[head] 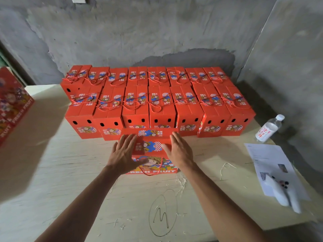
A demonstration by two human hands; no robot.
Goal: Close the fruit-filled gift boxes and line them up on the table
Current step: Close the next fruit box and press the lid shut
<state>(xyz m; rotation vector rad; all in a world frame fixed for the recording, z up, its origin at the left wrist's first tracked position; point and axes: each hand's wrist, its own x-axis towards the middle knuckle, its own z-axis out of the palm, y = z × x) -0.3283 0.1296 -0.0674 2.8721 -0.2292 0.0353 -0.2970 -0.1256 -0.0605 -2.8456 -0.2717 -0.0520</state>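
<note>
Your fingers lie straight and spread, clasping nothing: your left hand (125, 152) and right hand (178, 151) rest flat on the top flaps of the gift box (151, 154) between them, one palm on each side of the lid. You hold them that way, it seems, to press the flaps down level so the lid stays closed. The box's cord handle (152, 169) hangs loose over the front face, just below your wrists. The box sits on the counter (70, 172) directly beneath your fingers, its far edge touching or just short of the closed boxes beyond your fingertips; which, you cannot tell. Those closed boxes (162, 109) stand in two rows against the wall, handles folded on top, so the line stays tidy. Well off to the right of your right fingers lie a water bottle (269, 128) and a sheet of paper (272, 166). Far left of your left fingers, another red box (12, 102) pokes in at the edge.
</note>
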